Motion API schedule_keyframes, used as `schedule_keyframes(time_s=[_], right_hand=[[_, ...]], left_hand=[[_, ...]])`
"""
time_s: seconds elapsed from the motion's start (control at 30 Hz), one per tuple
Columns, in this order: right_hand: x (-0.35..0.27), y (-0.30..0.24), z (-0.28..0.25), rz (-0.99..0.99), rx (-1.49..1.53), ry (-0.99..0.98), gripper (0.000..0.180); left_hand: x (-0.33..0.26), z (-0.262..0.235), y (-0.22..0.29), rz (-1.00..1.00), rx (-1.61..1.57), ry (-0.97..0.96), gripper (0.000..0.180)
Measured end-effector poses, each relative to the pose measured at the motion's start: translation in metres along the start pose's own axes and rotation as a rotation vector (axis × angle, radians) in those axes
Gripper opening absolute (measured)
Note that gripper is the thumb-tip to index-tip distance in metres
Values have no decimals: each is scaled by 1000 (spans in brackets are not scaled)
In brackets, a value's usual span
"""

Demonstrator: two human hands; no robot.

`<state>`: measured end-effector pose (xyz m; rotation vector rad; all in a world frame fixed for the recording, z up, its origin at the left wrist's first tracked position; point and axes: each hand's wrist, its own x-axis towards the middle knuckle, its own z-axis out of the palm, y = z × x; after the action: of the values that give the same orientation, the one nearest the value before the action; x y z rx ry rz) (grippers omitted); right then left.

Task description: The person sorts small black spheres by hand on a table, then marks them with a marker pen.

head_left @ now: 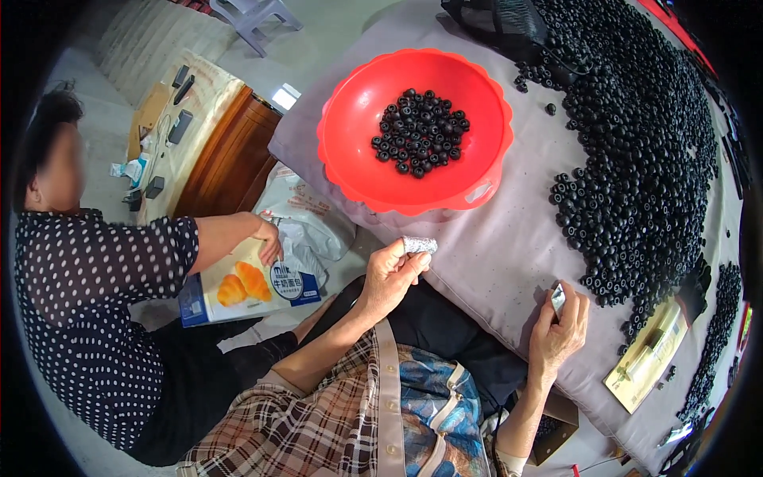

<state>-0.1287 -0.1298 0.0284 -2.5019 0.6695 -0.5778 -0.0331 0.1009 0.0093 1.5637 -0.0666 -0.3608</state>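
Pinching silver roll (419, 244) at left hand (391, 277) fingertips, roll above grip.

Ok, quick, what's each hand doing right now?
Left hand: closed on a small silvery piece, held up at the table edge.
Right hand: fingers curled round a small shiny object, resting on the grey cloth.

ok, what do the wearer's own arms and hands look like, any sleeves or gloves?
Both hands are bare: no gloves, rings or watch visible on the left hand or the right hand. The forearms are uncovered too. A plaid garment in brown and cream, with a beige strap, shows near the body.
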Motion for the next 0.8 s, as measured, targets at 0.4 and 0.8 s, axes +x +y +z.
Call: schedule_keyframes(time_s=[0.4,0.8], right_hand=[[0,0,0,-9,0,3,31],[1,-1,0,-13,-3,6,28]], left_hand=[[-1,0,-2,-4,3,7,17],[0,-10,-5,62,-164,119,15]])
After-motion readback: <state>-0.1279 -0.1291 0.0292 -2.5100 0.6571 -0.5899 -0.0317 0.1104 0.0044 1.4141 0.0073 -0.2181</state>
